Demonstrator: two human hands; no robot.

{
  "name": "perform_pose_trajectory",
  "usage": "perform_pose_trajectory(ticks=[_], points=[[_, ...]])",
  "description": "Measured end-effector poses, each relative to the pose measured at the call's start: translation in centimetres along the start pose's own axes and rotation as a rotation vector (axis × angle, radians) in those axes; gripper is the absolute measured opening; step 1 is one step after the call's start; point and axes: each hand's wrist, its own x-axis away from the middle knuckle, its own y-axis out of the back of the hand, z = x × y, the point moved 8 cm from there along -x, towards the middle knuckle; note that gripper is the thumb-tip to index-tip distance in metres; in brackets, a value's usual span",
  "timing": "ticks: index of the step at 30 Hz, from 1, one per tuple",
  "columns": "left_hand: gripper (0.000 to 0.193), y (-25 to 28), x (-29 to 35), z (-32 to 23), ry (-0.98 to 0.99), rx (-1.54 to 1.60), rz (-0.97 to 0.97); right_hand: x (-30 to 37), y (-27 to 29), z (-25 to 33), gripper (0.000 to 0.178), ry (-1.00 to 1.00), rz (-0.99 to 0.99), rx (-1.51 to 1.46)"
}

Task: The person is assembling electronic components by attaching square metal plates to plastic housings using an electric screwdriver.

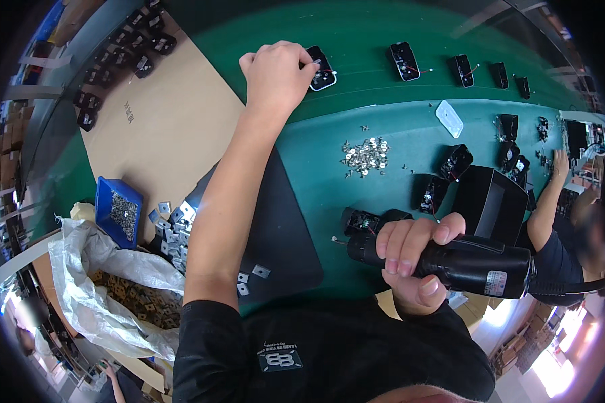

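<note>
My left hand (275, 74) reaches far forward over the green conveyor belt (356, 40). Its fingers pinch the edge of a small black device with a white rim (323, 72) lying on the belt. My right hand (413, 262) is wrapped around a black electric screwdriver (464, 263), held sideways low over the green table with its tip pointing left. A cable runs off its right end. A pile of small silver screws (366, 156) lies on the table between the two hands.
More black devices (405, 60) ride the belt to the right. Black parts (429, 191) and a black box (491, 201) sit near the screwdriver. Left: a black mat (282, 228), square metal plates (175, 232), a blue bin (119, 209), a white sack (101, 282), cardboard (161, 114). Another person's arm (548, 201) is at right.
</note>
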Motion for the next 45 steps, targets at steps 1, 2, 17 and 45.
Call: perform_pose_trajectory(ticks=[1, 2, 17, 45], points=[[0.021, 0.0, 0.0, 0.1, 0.020, 0.004, -0.008, 0.0, 0.0, 0.1, 0.046, 0.001, -0.002, 0.005], [0.022, -0.1, 0.0, 0.2, 0.041, 0.009, -0.017, 0.0, 0.1, 0.2, 0.046, -0.005, -0.017, 0.015], [0.019, 9.3, 12.6, 0.4, -0.104, 0.095, -0.084, -0.6, -1.5, 0.5, 0.045, 0.093, 0.091, -0.007], [0.018, 10.9, 26.0, -2.4, -0.231, 0.531, -0.309, 0.6, -8.0, 1.4, 0.046, 0.040, 0.295, -0.223]])
